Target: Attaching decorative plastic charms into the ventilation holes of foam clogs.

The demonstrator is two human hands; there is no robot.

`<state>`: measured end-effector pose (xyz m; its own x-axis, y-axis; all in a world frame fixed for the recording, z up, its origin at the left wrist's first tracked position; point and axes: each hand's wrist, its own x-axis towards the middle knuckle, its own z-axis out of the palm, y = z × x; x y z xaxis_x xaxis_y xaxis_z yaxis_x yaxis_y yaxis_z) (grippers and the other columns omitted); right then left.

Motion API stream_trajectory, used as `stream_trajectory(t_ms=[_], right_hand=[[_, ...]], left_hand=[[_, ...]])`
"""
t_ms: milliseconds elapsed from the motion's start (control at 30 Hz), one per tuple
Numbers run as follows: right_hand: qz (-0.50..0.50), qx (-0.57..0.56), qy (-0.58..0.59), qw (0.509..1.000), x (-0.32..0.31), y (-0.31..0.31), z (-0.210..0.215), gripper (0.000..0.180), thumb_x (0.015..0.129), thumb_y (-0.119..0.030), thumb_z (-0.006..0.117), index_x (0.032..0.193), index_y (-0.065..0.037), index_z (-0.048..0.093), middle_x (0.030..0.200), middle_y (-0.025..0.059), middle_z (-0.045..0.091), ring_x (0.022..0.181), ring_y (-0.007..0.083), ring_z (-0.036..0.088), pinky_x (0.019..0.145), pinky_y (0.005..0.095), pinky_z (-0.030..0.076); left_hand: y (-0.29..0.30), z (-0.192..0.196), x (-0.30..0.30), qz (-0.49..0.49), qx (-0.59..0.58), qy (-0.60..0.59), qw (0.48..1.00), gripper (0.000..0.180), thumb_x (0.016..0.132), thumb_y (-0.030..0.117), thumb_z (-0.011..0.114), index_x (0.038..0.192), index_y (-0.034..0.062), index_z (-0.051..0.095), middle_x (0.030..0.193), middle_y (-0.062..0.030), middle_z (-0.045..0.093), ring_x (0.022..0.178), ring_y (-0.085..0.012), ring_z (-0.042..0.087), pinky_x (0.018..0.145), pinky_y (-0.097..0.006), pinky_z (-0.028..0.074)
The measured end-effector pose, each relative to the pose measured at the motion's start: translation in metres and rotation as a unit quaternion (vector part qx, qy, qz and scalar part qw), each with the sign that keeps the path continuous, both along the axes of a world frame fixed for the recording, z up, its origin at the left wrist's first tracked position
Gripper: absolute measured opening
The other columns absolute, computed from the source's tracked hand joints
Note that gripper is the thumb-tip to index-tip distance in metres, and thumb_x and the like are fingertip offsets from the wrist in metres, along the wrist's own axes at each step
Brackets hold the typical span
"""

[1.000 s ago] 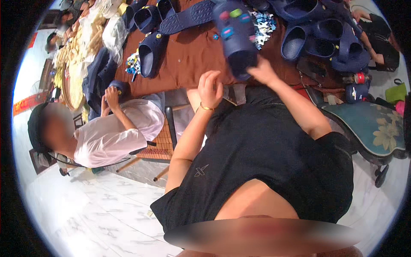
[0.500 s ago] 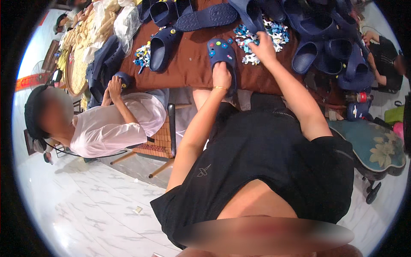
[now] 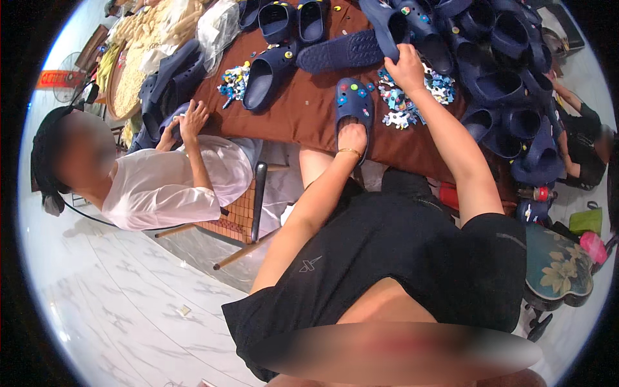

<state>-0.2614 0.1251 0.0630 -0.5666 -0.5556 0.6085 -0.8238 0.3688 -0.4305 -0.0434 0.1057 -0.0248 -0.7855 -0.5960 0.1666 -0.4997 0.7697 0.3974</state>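
A dark blue clog (image 3: 354,98) with colourful charms on its toe lies at the table's front edge, toe pointing away. My left hand (image 3: 352,137) reaches into its foot opening and holds it, the fingertips hidden inside. My right hand (image 3: 406,68) is closed at the rim of another blue clog (image 3: 385,29) farther back, thumb and fingers on its edge. Just in front of that hand lies a pile of blue and white charms (image 3: 401,116). Next to the same clog, one more lies with its patterned sole (image 3: 338,53) showing.
Many blue clogs (image 3: 496,84) are heaped at the right. A single clog (image 3: 263,84) and a smaller charm pile (image 3: 233,82) lie on the brown cloth (image 3: 290,119) at left. A co-worker's hands (image 3: 187,122) hold a clog there. A floral stool (image 3: 558,271) stands at right.
My right hand has moved from the charm pile back to the clog behind it and closed on its edge. My left hand stays in the charmed clog. The view has shifted slightly.
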Motion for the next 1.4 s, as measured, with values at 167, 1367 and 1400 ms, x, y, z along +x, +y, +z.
stream_trajectory(t_ms=[167,1367,1400], right_hand=[[0.091,-0.056,0.089,0.99,-0.013,-0.061,0.023,0.048,0.064,-0.019,0.065,0.104,-0.003,0.045,0.103,0.0159,0.047,0.095,0.0335,0.046,0.079,0.0404,0.041],[0.308,0.367,0.267,0.836,0.052,-0.12,0.02,0.024,0.068,-0.014,0.057,0.091,-0.01,0.053,0.095,0.0076,0.053,0.102,0.0235,0.045,0.093,0.0429,0.028],[0.308,0.294,0.31,0.85,0.053,-0.127,0.03,0.019,0.07,-0.016,0.053,0.089,-0.01,0.054,0.094,0.0065,0.054,0.101,0.0229,0.045,0.093,0.0421,0.028]], left_hand=[[-0.001,0.001,0.0,0.001,0.019,-0.021,1.0,0.024,0.073,0.013,0.039,0.059,0.0026,0.055,0.067,-0.0191,0.056,0.065,-0.0356,0.055,0.062,-0.044,0.045],[-0.004,-0.002,-0.003,-0.006,0.02,-0.033,0.999,0.026,0.073,0.015,0.039,0.06,0.0036,0.058,0.067,-0.0182,0.058,0.064,-0.0325,0.057,0.06,-0.042,0.046],[-0.003,-0.002,-0.003,-0.003,0.014,-0.03,0.999,0.026,0.073,0.014,0.039,0.059,0.0038,0.058,0.066,-0.0181,0.057,0.063,-0.0324,0.057,0.06,-0.042,0.046]])
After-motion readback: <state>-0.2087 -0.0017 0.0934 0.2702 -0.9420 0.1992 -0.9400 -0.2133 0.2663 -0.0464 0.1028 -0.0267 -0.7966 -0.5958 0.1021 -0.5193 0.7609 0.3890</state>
